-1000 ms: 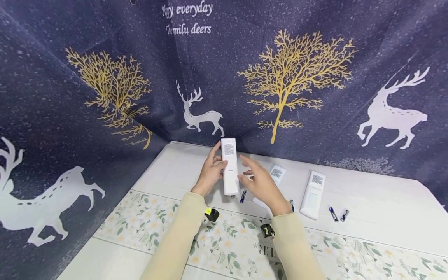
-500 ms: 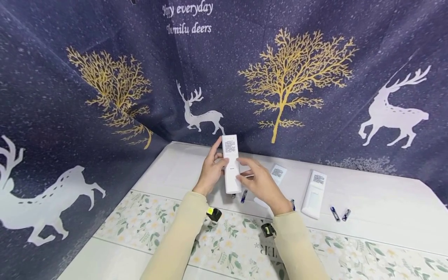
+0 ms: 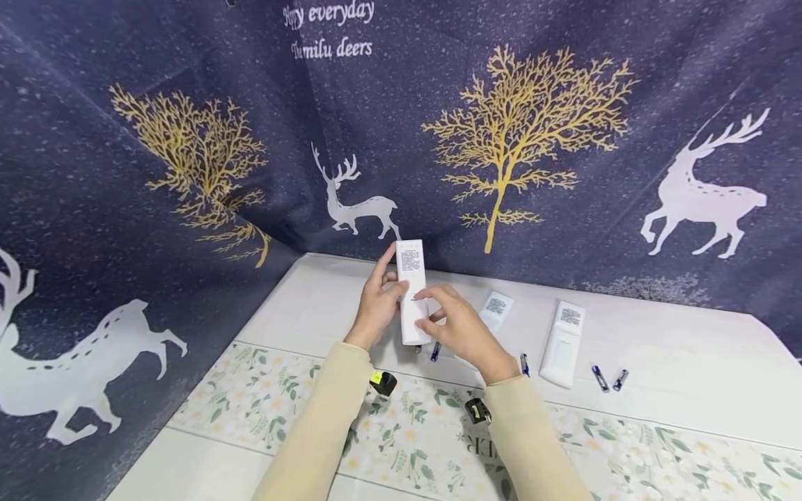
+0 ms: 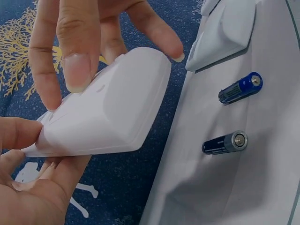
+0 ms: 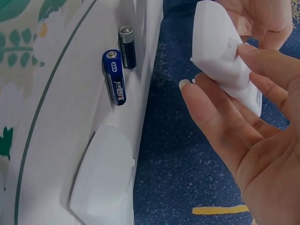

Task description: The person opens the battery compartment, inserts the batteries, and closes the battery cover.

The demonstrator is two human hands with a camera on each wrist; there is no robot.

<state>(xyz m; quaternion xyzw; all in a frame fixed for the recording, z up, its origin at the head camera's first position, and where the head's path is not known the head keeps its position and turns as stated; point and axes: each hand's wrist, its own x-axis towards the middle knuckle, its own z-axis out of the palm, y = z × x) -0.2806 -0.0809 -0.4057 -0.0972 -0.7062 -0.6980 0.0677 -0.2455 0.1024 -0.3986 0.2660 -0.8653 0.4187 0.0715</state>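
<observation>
A white remote control (image 3: 411,278) is held up over the table, its labelled back turned to the head camera. My left hand (image 3: 378,309) grips it by the left side, thumb across the back. My right hand (image 3: 460,327) is at its right side. In the left wrist view an index fingertip (image 4: 77,72) of that hand presses on the remote's back, around the cover mark. The right thumb (image 5: 197,105) stands a little apart from the remote in the right wrist view. Below it lie a blue battery (image 4: 240,88) and a dark, silver-ended battery (image 4: 225,143).
A second white remote (image 3: 495,309) lies partly hidden behind the right hand. Farther right is a third remote (image 3: 564,344), with a battery (image 3: 524,364) to its left and two more batteries (image 3: 599,378) to its right. A patterned curtain (image 3: 501,174) hangs behind the table.
My right hand has closed in from beside the remote, and its index finger now touches the back. The remote rose slightly in my left hand.
</observation>
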